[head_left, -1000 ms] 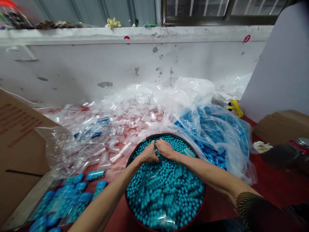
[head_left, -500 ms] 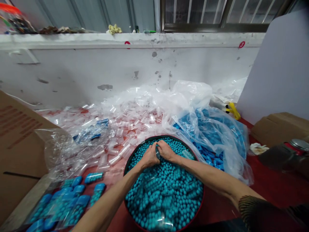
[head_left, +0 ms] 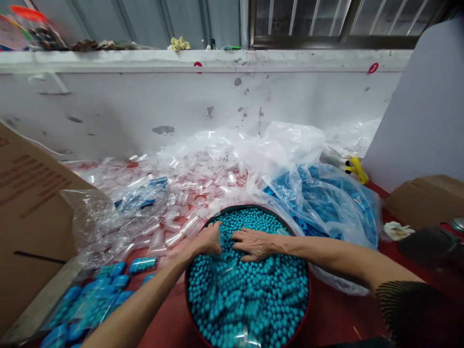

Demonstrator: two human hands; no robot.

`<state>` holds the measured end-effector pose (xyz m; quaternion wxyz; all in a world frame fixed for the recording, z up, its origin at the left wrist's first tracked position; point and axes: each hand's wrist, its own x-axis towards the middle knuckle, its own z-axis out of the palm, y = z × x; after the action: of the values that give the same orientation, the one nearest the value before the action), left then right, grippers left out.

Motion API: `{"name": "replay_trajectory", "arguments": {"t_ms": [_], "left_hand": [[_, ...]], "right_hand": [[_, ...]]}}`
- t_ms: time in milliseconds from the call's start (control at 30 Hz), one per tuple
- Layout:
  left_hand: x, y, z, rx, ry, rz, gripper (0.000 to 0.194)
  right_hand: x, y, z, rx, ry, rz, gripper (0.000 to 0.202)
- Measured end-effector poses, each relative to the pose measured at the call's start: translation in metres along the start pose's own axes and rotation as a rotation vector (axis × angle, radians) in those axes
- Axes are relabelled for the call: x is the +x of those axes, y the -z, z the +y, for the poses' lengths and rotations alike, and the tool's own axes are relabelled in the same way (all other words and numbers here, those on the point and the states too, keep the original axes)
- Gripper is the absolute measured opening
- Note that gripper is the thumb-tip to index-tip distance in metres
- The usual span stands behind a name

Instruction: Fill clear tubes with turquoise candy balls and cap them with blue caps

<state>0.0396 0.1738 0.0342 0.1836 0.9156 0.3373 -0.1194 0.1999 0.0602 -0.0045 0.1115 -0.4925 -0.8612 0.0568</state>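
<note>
A round tub [head_left: 308, 299] with a dark red rim is full of small teal balls [head_left: 253, 285], with some clear containers lying among them. My left hand [head_left: 210, 238] is at the tub's upper left edge, thumb and fingers apart, with nothing visible between them. Flat on the balls near the middle rests my right hand [head_left: 253, 244], palm down with its fingers spread. Between the two hands is a narrow strip of balls. Blurred clear containers show just below my left hand.
Clear plastic tubes [head_left: 192, 220] lie heaped behind the tub. Blue-capped containers filled with teal balls [head_left: 90, 299] lie at the lower left, beside a cardboard box [head_left: 32, 208]. A clear bag of blue parts [head_left: 326, 203] sits at the right, near a white panel [head_left: 424, 111].
My hands have come apart from the dark-topped item they held together. The left moved left and opened; the right now lies spread on the balls. The view shifted slightly.
</note>
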Motion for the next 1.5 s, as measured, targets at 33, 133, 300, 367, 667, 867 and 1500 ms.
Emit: {"name": "replay_trajectory", "arguments": {"t_ms": [33, 133, 300, 367, 667, 867, 1500], "left_hand": [[0.002, 0.000, 0.000, 0.002, 0.007, -0.007, 0.082], [0.006, 0.000, 0.001, 0.009, 0.016, -0.030, 0.085], [0.007, -0.006, 0.007, 0.046, 0.027, 0.026, 0.080], [0.007, -0.009, 0.010, 0.069, 0.036, 0.058, 0.079], [0.020, -0.009, 0.008, 0.094, 0.079, -0.024, 0.076], [0.023, -0.009, 0.011, 0.085, 0.083, -0.052, 0.078], [0.023, -0.034, 0.002, -0.214, 0.107, 0.124, 0.104]], "right_hand": [[0.001, -0.001, 0.002, -0.018, 0.030, -0.011, 0.029], [0.004, -0.005, 0.012, -0.081, 0.109, -0.019, 0.027], [0.005, -0.013, 0.030, -0.130, 0.000, 0.037, 0.022], [0.004, -0.018, 0.035, -0.046, -0.113, 0.162, 0.023], [-0.002, -0.043, 0.049, 0.314, -0.695, 0.744, 0.027], [0.006, -0.044, 0.053, 0.460, -0.807, 0.807, 0.027], [0.027, -0.050, 0.057, 1.055, -1.018, 0.899, 0.043]]}}
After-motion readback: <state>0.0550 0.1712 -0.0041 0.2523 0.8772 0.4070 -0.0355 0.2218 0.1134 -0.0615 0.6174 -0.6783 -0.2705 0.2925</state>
